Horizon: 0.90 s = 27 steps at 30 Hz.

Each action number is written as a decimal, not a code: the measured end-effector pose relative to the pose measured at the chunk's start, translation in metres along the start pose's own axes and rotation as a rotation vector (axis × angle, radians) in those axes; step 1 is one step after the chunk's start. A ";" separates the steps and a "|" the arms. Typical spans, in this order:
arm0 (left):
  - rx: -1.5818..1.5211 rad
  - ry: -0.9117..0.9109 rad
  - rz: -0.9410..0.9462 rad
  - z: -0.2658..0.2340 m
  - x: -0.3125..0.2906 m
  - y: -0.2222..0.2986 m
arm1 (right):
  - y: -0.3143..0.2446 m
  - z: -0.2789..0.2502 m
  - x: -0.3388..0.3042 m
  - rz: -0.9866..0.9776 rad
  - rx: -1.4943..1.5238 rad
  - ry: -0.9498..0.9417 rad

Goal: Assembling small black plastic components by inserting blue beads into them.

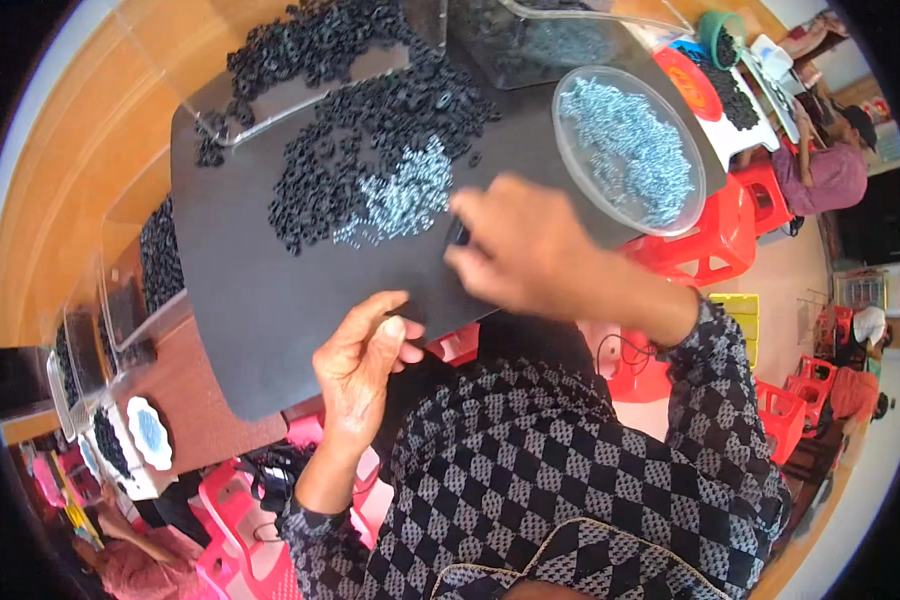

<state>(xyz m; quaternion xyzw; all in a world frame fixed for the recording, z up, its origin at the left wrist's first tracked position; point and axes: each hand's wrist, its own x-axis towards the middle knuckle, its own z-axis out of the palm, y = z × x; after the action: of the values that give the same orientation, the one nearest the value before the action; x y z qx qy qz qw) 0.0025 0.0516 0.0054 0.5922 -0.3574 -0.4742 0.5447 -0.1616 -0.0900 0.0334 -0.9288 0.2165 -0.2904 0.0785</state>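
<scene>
My left hand is above the near edge of a dark grey board, its thumb and fingers pinched together. What sits between them, if anything, is too dark to make out. To the right and higher, my right hand is curled, gripping a small black piece that is mostly hidden by the fingers. Just beyond it lies a loose pile of small silvery screws. These spill against a wide heap of small black plastic parts spread over the board.
At the board's right stands a round clear tub of silvery screws. A clear bin of black parts lies tipped at the far side. Red stools stand to the right. Other people sit at the right and lower left.
</scene>
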 end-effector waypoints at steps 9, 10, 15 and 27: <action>0.310 0.101 0.201 -0.031 0.029 0.005 | 0.123 -0.087 0.078 0.325 -0.385 0.281; 0.302 0.135 0.184 -0.032 0.030 0.008 | 0.129 -0.086 0.087 0.413 -0.433 0.289; 0.457 0.178 0.283 -0.037 0.052 0.014 | 0.179 -0.085 0.107 0.386 -0.600 0.169; 0.952 0.206 0.616 -0.020 0.160 0.039 | 0.113 -0.065 0.055 -0.055 -0.458 0.443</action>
<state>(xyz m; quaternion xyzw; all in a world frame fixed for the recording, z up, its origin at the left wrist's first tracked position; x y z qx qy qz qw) 0.0721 -0.0988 0.0152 0.6838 -0.6326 -0.0205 0.3630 -0.1983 -0.2171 0.0841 -0.8419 0.2631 -0.4314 -0.1896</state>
